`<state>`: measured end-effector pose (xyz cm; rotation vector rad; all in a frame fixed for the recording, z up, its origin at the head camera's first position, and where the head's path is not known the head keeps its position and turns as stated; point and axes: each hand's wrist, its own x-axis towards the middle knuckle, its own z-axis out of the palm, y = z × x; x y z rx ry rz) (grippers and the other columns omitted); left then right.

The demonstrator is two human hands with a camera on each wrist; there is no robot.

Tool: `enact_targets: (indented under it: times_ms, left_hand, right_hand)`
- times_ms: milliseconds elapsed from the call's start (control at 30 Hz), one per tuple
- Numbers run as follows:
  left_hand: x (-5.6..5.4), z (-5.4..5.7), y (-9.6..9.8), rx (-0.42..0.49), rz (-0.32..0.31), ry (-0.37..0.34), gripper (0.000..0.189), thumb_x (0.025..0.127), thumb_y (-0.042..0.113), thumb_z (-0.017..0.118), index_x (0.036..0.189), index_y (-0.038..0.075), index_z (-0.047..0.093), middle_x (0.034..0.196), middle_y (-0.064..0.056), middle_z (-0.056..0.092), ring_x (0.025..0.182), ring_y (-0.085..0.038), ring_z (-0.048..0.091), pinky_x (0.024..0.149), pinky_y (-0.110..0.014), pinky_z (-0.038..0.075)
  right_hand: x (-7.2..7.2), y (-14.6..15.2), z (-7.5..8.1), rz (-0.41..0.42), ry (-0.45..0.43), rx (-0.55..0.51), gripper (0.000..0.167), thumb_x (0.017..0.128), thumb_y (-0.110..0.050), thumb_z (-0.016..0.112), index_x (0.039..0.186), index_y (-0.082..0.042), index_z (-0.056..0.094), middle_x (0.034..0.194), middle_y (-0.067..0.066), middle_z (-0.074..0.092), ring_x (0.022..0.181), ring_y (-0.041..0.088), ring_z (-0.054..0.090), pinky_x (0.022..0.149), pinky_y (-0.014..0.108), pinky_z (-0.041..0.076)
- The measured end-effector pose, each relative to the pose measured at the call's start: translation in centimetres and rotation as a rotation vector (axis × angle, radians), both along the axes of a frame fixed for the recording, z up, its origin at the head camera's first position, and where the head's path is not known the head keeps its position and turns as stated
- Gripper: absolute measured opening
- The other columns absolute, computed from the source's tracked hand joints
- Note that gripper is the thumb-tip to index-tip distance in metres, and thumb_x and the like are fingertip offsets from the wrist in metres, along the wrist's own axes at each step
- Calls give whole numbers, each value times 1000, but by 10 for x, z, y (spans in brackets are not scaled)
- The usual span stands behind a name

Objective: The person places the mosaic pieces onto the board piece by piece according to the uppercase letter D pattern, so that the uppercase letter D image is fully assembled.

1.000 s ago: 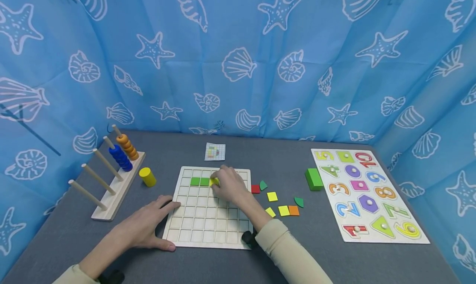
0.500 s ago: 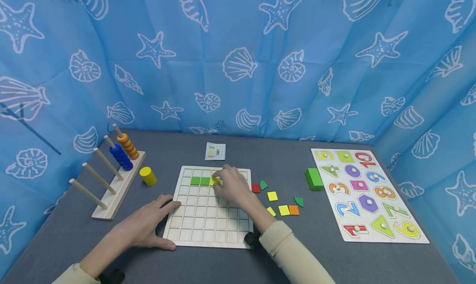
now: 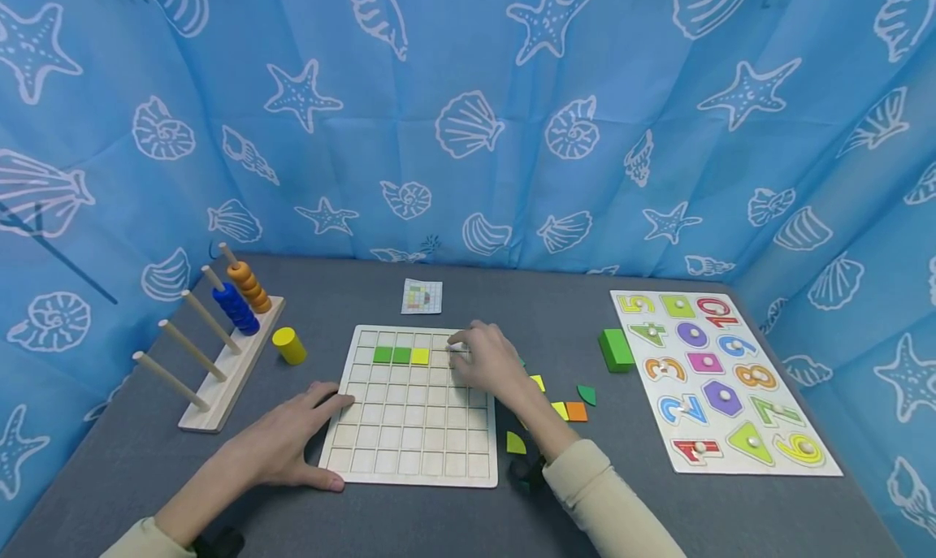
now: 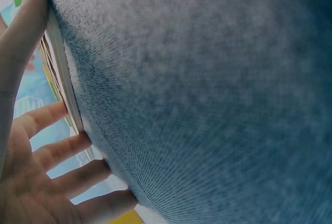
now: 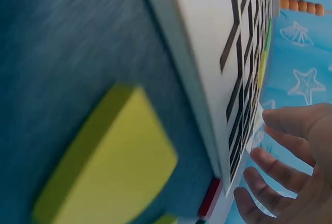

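Note:
A pale wooden grid board (image 3: pixel 409 428) lies on the table. Two green square tiles (image 3: pixel 392 355) and a yellow square tile (image 3: pixel 420 356) sit side by side in its second row. My left hand (image 3: pixel 281 436) rests at the board's left edge, fingers spread, thumb near the lower corner; the left wrist view shows fingertips (image 4: pixel 78 142) against that edge. Over the board's upper right hovers my right hand (image 3: pixel 486 359), fingers loosely bent with nothing between them. A yellow quarter-round piece (image 5: pixel 111 162) lies beside the board in the right wrist view, near a red tile (image 5: pixel 210 198).
Right of the board lie an orange tile (image 3: pixel 576 412), a green quarter-round piece (image 3: pixel 587 395) and yellow tiles. A pattern card (image 3: pixel 422 296) is behind it. Left stand a bead rack (image 3: pixel 237 363) and yellow cylinder (image 3: pixel 289 346); right, a green block (image 3: pixel 617 351) and number puzzle (image 3: pixel 720 387).
My right hand has let go of the yellow tile, which now lies in its cell beside the green ones, and has moved right. My left hand stays at the board's edge.

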<state>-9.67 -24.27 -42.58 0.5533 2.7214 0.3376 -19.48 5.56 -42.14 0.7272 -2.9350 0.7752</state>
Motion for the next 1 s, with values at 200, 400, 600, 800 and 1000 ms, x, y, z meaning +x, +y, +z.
enact_targets:
  times_ms: [200,400,600,800,1000]
  left_hand:
    - [1,1,0,5,1,-1,114,61,82,77,150,18,47,153,-20,46,137,-49,50,104,-69,47]
    - [1,0,0,8,2,0,114,61,82,77,150,18,47,153,-20,46,136,-48,51,104,-68,47]
    - [0,-1,-1,4,6,8,114,60,83,77,150,18,47,153,-19,46,135,-46,52,103,-67,49]
    - [1,-1,-1,7,-2,12,114,61,83,77,150,18,47,153,-19,46,135,-46,53,102,-67,49]
    - [0,-1,0,7,-5,9,114,61,82,77,150,18,47,153,-20,46,136,-49,51,102,-69,48]
  right_hand:
    - [1,24,-1,-25,26,-12,21,91,-12,73,111,-6,79,107,16,74,88,29,60,67,35,45]
    - [7,47,-3,-55,-1,-12,21,94,-10,70,114,-6,77,104,13,74,83,25,56,66,32,40]
    - [12,63,-5,-73,-67,5,27,93,-4,68,119,-7,76,111,13,75,92,25,58,66,32,40]
    - [14,77,-3,-81,-86,43,30,92,-4,68,121,-9,75,111,12,73,90,24,56,68,33,42]
    - [19,89,0,-95,-125,94,33,92,-13,73,124,-9,73,124,16,69,102,31,57,87,54,51]
